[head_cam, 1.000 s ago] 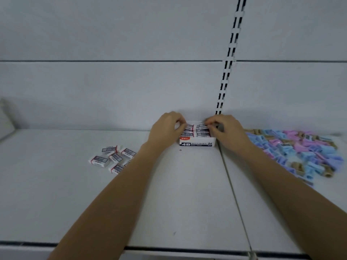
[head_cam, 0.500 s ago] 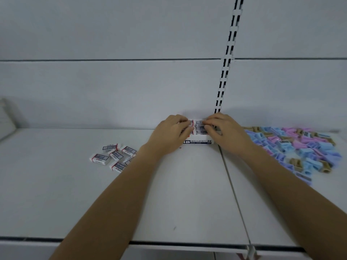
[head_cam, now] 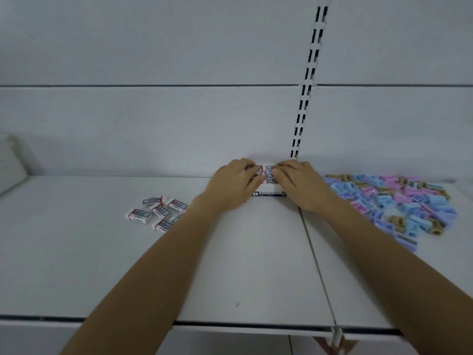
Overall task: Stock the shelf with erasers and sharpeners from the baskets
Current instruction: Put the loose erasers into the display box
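Observation:
A white eraser box [head_cam: 268, 193] with dark lettering stands at the back of the white shelf [head_cam: 102, 265], filled with wrapped erasers [head_cam: 267, 171]. My left hand [head_cam: 234, 187] lies on the box's left half, fingers laid over the erasers. My right hand [head_cam: 299, 183] covers the right half, its fingers pointing left and pressing on the top row. Several loose erasers [head_cam: 158, 211] lie in a small cluster to the left. A heap of blue, pink, purple and tan sharpeners [head_cam: 399, 201] spreads over the shelf to the right.
A slotted upright rail [head_cam: 308, 80] runs up the back wall just behind the box. A seam [head_cam: 317, 265] splits the shelf into two boards. A pale object [head_cam: 10, 160] sits at the far left edge. The shelf's front lip [head_cam: 230, 326] is near me.
Both hands have closed in over the top of the box, fingers going from picking at the erasers to lying flat on them. The box sits a little further back.

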Tool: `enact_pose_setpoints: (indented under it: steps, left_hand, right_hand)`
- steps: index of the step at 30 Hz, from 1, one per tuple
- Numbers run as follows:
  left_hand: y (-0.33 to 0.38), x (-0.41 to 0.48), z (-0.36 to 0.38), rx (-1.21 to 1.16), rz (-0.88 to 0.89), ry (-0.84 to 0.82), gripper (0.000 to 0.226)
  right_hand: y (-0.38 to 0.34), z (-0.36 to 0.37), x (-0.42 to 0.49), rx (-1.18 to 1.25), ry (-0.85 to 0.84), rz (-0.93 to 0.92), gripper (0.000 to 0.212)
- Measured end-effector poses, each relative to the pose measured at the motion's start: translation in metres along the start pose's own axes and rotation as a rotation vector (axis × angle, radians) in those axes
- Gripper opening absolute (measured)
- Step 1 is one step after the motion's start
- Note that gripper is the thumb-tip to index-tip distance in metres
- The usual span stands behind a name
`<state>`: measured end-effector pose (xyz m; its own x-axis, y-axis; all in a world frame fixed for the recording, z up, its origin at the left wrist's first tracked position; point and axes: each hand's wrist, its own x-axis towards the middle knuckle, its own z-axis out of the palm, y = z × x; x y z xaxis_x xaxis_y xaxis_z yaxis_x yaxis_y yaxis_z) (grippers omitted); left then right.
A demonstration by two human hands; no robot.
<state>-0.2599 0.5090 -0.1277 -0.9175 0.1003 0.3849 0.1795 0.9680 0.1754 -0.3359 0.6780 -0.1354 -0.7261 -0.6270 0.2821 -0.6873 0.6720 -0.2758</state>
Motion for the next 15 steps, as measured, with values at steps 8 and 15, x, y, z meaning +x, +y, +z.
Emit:
enact_pose_setpoints:
  steps: [8, 15]
  left_hand:
    - [0.002, 0.011, -0.025, 0.053, -0.037, -0.264, 0.042]
    - [-0.024, -0.018, -0.061, 0.076, -0.058, -0.312, 0.039]
  right_hand:
    - [-0.010, -0.014, 0.017, -0.112, -0.153, 0.094, 0.053]
    - [-0.047, -0.028, 0.022, -0.103, -0.044, -0.094, 0.038]
